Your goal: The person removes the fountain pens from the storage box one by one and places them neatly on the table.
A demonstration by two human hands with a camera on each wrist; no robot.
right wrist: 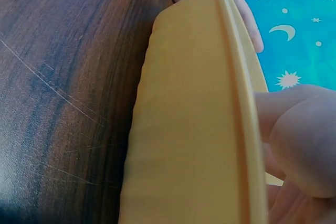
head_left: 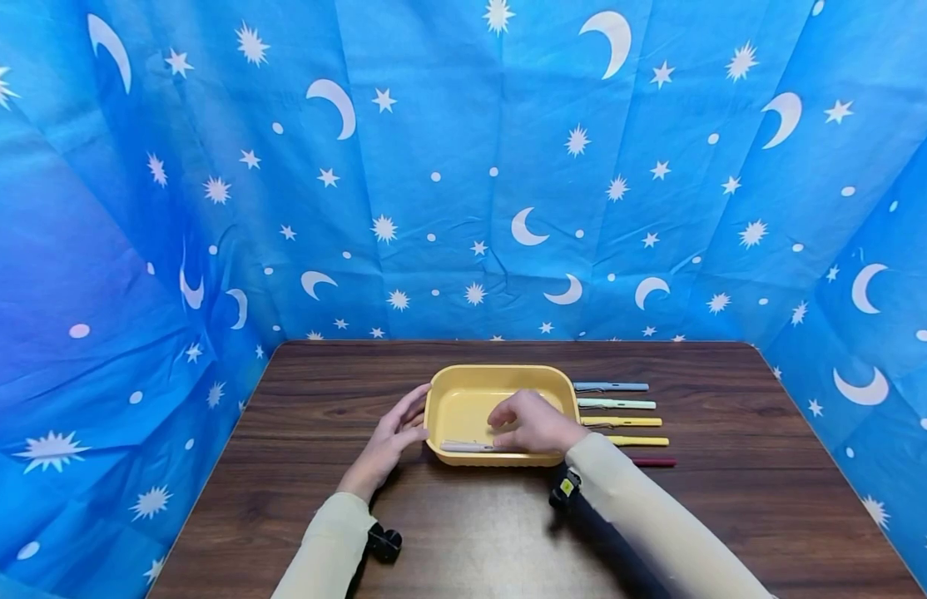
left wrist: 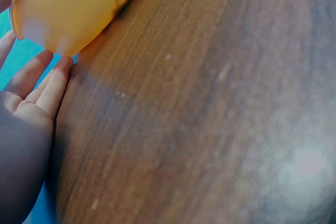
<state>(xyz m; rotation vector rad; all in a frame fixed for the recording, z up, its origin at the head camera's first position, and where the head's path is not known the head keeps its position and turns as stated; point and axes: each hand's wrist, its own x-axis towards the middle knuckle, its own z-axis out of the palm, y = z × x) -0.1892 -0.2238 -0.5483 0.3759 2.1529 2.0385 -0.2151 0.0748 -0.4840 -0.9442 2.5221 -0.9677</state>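
A yellow rectangular tray [head_left: 501, 372] stands on the table. My left hand [head_left: 389, 437] is at its left end, with fairly straight fingers [left wrist: 55, 85] touching the outer wall in the left wrist view. My right hand [head_left: 534, 423] reaches over the front rim into the tray, its thumb and index finger bent with a gap between them. A pale grey pen [head_left: 466, 447] lies along the tray's front inner side, one end close to the right thumb. In the right wrist view, the tray's wall [right wrist: 184, 108] hides the fingertips and the pen.
Right of the tray, several pens lie in a row: a blue pen [head_left: 613, 387], a mint pen [head_left: 621, 404], two yellow pens [head_left: 628, 422] and a dark red pen [head_left: 656, 462]. The right forearm partly covers the nearest ones. Blue cloth [head_left: 448, 200] hangs around the brown table [head_left: 344, 374].
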